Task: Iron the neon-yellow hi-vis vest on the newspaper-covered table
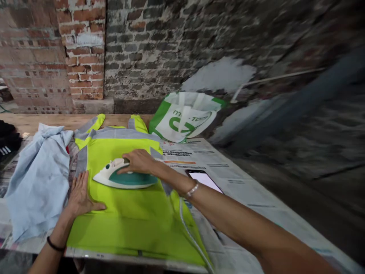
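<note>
A bright yellow garment with grey bands (122, 209) lies spread across the table, its lower part reaching the near edge. My right hand (139, 161) is wrapped round the handle of a white and teal clothes iron (134, 179), which rests on the middle of the garment with its tip to the left. A pale cord (186, 224) runs down over the garment's right side. My left hand (82, 196) lies flat with fingers spread on the garment's left edge, just below and left of the iron's tip.
A crumpled light blue garment (42, 179) lies on the left, with dark cloth (8, 139) beyond it. Newspaper (242, 194) covers the table. A phone (203, 179) lies partly under my right forearm. A white and green bag (185, 118) stands at the back, near the brick wall (137, 49).
</note>
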{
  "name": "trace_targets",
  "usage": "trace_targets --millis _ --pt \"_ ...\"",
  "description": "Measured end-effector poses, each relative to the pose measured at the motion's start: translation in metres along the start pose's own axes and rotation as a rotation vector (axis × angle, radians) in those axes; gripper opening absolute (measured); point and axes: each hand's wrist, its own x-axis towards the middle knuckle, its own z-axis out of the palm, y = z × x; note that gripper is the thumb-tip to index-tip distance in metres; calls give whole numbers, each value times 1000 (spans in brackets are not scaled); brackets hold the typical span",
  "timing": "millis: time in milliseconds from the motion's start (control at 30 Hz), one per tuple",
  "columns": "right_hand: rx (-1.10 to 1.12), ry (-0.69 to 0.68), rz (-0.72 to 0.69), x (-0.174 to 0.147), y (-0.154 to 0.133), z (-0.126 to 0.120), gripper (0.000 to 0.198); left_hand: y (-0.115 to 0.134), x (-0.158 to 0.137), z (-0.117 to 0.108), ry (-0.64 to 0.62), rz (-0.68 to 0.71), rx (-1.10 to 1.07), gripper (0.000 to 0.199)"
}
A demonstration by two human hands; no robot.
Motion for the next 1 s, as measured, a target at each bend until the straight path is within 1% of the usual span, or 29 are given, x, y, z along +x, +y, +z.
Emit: trace_targets --millis 67,133,200,300,400,500,633,733,833,933,1000 --pt "-1 -25 0 -31 -12 0 59 -2 0 1 17 12 3 146" --pt "2 -41 5 -53 -21 -1 58 -4 1 2 34 29 11 146" --pt "0 -43 10 -64 -25 -2 59 -5 2 3 49 34 23 146" --pt "-7 -24 21 -60 -24 -1 58 -6 2 2 40 34 33 146" --pt "-16 15 42 -39 -12 1 59 -5 2 0 8 30 36 144" --pt "-26 52 86 -6 10 3 63 -4 0 -1 -6 26 49 143" --pt "-31 109 132 52 54 7 70 -5 -2 3 26 73 84 143" --pt "-27 145 169 98 92 12 73 -5 -4 7 78 120 112 147" --pt "-13 157 206 135 123 16 79 -3 -5 9 91 133 126 152" --pt "-4 172 220 155 139 16 84 -1 -4 8 79 120 134 153" --pt "5 167 225 157 141 14 85 -1 -3 7 73 129 138 151"
